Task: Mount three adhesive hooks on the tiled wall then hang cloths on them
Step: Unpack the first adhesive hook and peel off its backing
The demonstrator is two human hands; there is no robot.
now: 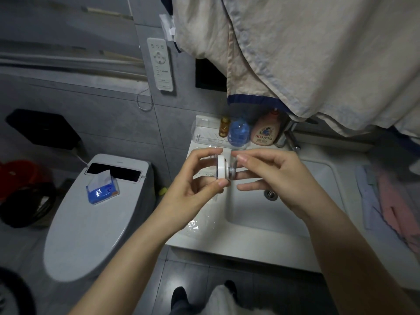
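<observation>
Hook (221, 167) pinched edge-on between both hands, above sink (318, 178).

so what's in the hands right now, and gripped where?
One adhesive hook: left hand pinches the white disc's rim, top and bottom; right hand fingers are at the metal knob side.

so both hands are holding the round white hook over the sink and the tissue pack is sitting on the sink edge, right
Not quite. In the head view the tissue pack sits on the closed toilet lid, not the sink edge. Left hand and right hand do hold the round white hook over the sink.
</observation>
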